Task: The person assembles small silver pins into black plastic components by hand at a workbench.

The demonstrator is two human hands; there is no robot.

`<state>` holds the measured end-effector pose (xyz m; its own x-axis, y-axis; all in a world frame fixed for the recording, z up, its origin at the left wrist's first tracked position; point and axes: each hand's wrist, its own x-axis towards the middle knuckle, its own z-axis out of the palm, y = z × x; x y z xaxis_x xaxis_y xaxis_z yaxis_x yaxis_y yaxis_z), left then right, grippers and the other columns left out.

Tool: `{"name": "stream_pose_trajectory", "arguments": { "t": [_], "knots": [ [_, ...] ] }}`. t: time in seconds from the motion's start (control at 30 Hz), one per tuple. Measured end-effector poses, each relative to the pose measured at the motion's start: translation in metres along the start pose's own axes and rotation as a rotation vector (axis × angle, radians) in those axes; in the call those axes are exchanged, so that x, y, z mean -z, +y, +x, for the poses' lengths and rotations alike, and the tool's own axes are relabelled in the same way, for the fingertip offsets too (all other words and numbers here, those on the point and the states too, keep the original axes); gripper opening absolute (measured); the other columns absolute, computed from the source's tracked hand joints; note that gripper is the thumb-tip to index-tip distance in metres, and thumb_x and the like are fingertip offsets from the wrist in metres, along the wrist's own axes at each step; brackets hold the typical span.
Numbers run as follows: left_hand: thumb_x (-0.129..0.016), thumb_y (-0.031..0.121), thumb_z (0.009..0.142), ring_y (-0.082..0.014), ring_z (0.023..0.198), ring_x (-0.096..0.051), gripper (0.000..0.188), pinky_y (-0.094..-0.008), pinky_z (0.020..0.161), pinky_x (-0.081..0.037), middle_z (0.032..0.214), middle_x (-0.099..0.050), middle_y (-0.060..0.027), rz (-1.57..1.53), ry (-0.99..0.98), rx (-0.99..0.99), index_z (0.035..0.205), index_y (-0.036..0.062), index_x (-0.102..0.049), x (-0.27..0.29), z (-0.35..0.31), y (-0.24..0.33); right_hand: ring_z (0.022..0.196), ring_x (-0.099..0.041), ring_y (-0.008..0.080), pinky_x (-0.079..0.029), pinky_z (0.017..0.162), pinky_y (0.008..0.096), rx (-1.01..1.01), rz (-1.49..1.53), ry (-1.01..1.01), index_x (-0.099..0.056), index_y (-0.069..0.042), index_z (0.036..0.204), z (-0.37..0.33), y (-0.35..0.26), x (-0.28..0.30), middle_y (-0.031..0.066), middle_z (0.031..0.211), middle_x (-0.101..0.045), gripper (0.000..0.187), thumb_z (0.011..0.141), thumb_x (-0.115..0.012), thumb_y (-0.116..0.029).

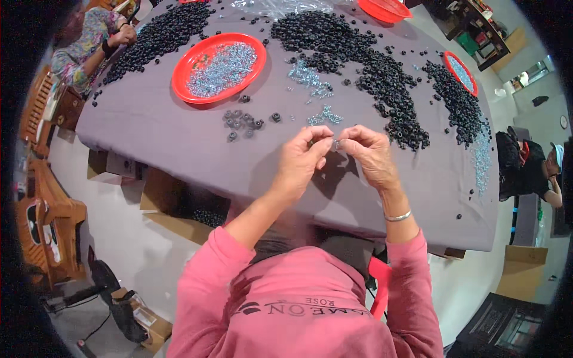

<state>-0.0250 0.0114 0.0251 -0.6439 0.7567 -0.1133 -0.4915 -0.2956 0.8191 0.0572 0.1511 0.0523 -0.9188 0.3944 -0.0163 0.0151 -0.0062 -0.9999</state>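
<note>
My left hand (303,156) and my right hand (373,156) meet over the near middle of the table. Both are closed in fingertip pinches around a tiny clear, shiny piece (336,144), too small to make out fully. Just beyond the fingers lies a small pile of clear bluish pieces (325,116). A larger scatter of the same pieces (310,79) is behind it. To the left of my hands sits a loose group of round black bead-like pieces (243,122). Farther left, a red plate (182,74) holds many clear pieces.
Big heaps of black pieces (325,36) spread over the grey-covered table (161,140). Another red dish (473,89) stands at the right, a red bowl (387,11) at the back. A person's hand (124,36) rests at the far left. An opened cardboard box (161,194) is under the table edge.
</note>
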Motion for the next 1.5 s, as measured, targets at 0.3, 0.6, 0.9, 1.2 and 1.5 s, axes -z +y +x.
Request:
{"name": "stream_pose_trajectory", "arguments": {
  "t": [0.3,0.6,0.9,1.2,1.5],
  "knots": [
    [-0.059,0.01,0.088,-0.0026,0.06,-0.044,0.011,-0.0161,0.048,-0.035,0.074,-0.051,0.0028,0.024,0.044,0.004,0.097,0.0033,-0.058,0.004,-0.004,-0.008,0.069,-0.048,0.0039,-0.039,0.061,0.0194,0.023,-0.055,-0.029,-0.064,-0.001,0.082,-0.004,0.006,-0.003,-0.0032,0.075,-0.058,0.005,0.082,-0.062,-0.006],
    [-0.058,0.011,0.089,-0.002,0.058,-0.043,0.008,-0.0163,0.047,-0.035,0.07,-0.049,0.0044,0.019,0.061,0.069,0.094,0.0055,-0.057,0.007,-0.003,-0.007,0.07,-0.05,0.0039,-0.042,0.062,0.0186,0.08,-0.111,-0.048,-0.063,-0.001,0.084,-0.005,0.009,-0.006,-0.0031,0.076,-0.059,0.004,0.081,-0.063,-0.003],
    [-0.051,0.015,0.093,-0.0022,0.056,-0.043,0.008,-0.0167,0.047,-0.036,0.068,-0.048,0.0037,0.314,0.043,-0.052,0.093,0.0068,-0.054,0.006,-0.002,-0.01,0.069,-0.052,0.0037,-0.043,0.061,0.0182,0.055,-0.136,-0.024,-0.064,-0.001,0.082,-0.004,0.008,-0.004,-0.0029,0.075,-0.06,0.005,0.078,-0.061,0.002],
    [-0.05,0.013,0.093,-0.0029,0.061,-0.044,0.007,-0.0168,0.049,-0.036,0.072,-0.046,0.0038,0.149,-0.022,0.086,0.093,0.0072,-0.052,0.011,0.001,-0.005,0.072,-0.055,0.0052,-0.048,0.065,0.0206,0.143,-0.261,-0.084,-0.064,0.0,0.085,-0.001,0.018,0.002,-0.0019,0.078,-0.061,0.008,0.077,-0.062,0.003],
    [-0.051,0.011,0.092,-0.0033,0.062,-0.044,0.006,-0.0168,0.049,-0.036,0.074,-0.047,0.0021,0.113,0.029,-0.082,0.094,0.0061,-0.051,0.012,0.002,-0.01,0.065,-0.051,0.0028,-0.042,0.056,0.018,0.084,-0.161,0.001,-0.063,-0.001,0.091,-0.004,0.01,0.003,-0.0026,0.076,-0.059,0.009,0.084,-0.061,-0.007]
  ]
}}
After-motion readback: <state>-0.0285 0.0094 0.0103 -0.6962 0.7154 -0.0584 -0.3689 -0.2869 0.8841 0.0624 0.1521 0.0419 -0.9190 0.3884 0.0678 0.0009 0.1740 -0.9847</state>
